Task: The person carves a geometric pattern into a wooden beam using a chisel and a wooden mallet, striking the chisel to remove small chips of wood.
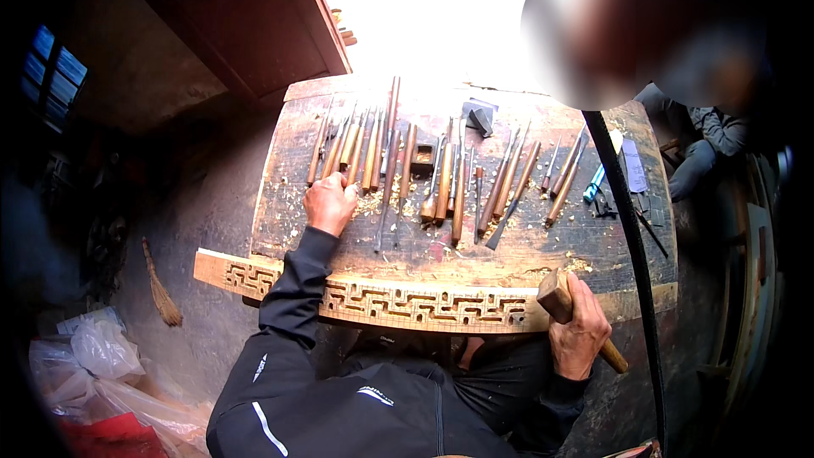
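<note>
On the far left part of the workbench, my left hand reaches into a row of wood-handled chisels. Its fingers are closed at the butt of one chisel handle, whose blade end points away from me. My right hand grips a wooden mallet at the bench's near right edge, the head standing out on the left of the fist and the handle's end below it. Between me and the tools lies a long, slightly curved carved board with a cut-through lattice pattern. My left forearm crosses above this board.
The worn workbench carries wood shavings, several more chisels, a small wooden plane and a dark block. A black strap or pole crosses the right side. A broom and plastic bags are at left; another person sits far right.
</note>
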Demonstrator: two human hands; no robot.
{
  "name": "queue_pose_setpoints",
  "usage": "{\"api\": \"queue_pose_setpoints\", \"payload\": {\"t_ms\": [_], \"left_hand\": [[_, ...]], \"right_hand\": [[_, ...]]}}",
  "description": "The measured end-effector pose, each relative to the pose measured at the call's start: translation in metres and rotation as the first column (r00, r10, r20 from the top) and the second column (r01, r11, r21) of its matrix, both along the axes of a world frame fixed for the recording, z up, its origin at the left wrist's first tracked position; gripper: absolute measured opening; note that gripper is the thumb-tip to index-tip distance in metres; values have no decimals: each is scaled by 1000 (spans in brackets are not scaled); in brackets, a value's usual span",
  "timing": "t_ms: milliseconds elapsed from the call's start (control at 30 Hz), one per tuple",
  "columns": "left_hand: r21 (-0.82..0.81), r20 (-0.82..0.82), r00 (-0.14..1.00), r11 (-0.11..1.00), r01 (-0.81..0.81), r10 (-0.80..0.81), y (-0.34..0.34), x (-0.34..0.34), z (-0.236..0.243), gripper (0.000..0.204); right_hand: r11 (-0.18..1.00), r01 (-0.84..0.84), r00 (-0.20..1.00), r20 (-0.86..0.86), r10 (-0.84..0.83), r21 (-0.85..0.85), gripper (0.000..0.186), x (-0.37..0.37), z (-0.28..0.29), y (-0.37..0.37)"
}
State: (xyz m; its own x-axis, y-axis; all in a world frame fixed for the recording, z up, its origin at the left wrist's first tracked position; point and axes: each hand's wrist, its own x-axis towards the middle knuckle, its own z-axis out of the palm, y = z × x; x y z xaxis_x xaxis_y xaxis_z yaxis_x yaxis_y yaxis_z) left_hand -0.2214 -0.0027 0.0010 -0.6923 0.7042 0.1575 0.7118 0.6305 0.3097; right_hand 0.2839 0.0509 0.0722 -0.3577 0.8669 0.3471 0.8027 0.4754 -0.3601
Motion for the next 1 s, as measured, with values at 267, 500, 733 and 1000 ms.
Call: {"api": "queue_pose_setpoints", "payload": {"t_ms": [267, 500, 733, 1000], "left_hand": [[621, -16, 1000, 784, -5, 19, -17, 35, 48, 15], [827, 172, 948, 563, 9, -268, -20, 81, 87, 13], [791, 97, 946, 601, 115, -310, -9, 83, 100, 9], [839, 117, 868, 516, 173, -482, 50, 80, 107, 6]], "right_hand": [[1000, 3, 1000, -23, -4, -10, 64, -3, 7, -1], [1000, -4, 1000, -26, 4, 4, 69, 0, 4, 1], [1000, -7, 1000, -8, 7, 2, 70, -3, 5, 0], [1000, 26, 999, 46, -26, -6, 69, 3, 9, -1]]}}
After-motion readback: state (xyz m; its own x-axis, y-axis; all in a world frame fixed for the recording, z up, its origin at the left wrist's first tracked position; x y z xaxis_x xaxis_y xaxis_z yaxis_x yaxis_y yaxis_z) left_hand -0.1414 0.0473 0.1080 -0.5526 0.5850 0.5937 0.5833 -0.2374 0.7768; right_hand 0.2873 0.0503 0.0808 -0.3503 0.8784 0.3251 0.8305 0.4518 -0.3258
